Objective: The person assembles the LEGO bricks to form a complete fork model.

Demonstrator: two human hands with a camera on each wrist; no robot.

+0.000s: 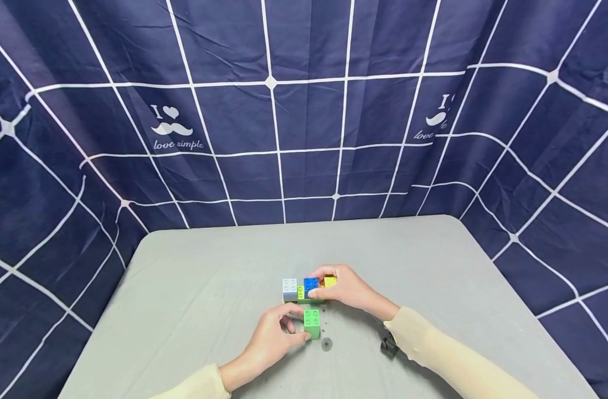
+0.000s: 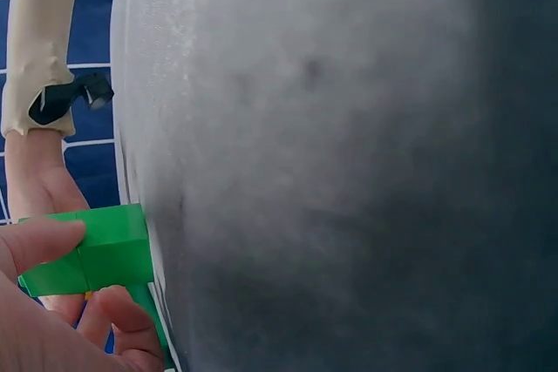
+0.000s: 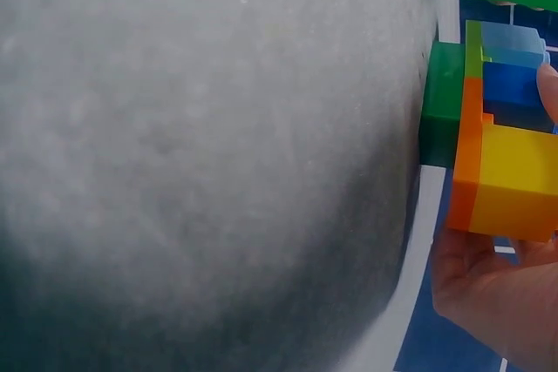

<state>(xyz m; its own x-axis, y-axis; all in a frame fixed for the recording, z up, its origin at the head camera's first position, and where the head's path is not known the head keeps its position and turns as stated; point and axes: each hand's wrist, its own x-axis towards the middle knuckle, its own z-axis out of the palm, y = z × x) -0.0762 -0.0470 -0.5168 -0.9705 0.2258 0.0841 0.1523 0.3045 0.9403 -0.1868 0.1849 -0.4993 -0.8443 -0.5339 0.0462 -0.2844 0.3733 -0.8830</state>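
Note:
In the head view my left hand [image 1: 269, 337] pinches a stack of two green toy bricks [image 1: 312, 327] between thumb and fingers; the seam between them shows in the left wrist view. Just beyond it stands a built piece. It has a green brick [image 3: 443, 104] underneath, a lime plate [image 1: 300, 292] and an orange plate [image 3: 466, 154] above. On top sit a light blue brick [image 1: 289, 287], a blue brick [image 1: 311, 284] and a yellow brick [image 3: 514, 176]. My right hand [image 1: 351, 289] grips the blue brick, thumb in front; its far fingers are partly hidden.
The grey table [image 1: 209, 277] lies under both hands. Dark blue curtains with white lines [image 1: 304, 122] hang behind and at both sides. A small black object [image 1: 389, 346] shows at the right sleeve, and a dark spot [image 1: 326, 344] marks the tabletop near the green bricks.

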